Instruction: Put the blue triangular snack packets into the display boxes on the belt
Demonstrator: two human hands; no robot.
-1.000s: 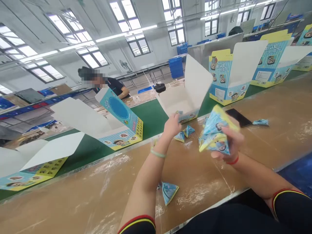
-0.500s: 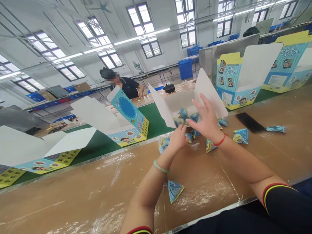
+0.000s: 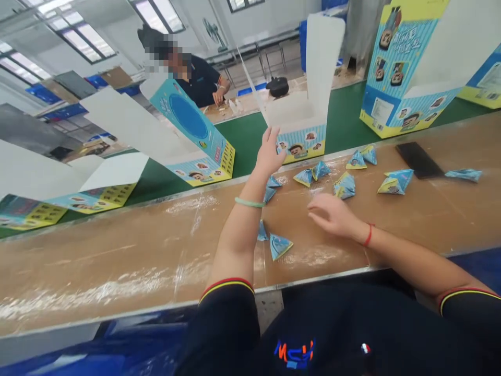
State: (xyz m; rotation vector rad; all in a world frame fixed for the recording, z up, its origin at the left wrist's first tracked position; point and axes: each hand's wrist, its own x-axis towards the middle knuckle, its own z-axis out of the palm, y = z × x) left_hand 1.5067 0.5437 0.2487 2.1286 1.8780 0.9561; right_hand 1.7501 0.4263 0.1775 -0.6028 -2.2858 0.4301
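Observation:
My left hand is raised with fingers apart, just in front of an open white-and-blue carton on the green belt. My right hand hovers flat and empty over the brown worktop. Several small blue-and-yellow triangular packets lie on the worktop: one close to my left forearm, a pair beyond my right hand, and others further right. A packet lies beside my left wrist.
A black phone lies at the right of the worktop. More open printed cartons stand on the green belt. Another person works at a far table across the belt.
My right hand let its handful of packets go at the carton and has drawn back empty over the worktop. My left hand rose to the carton front. The view tilted down.

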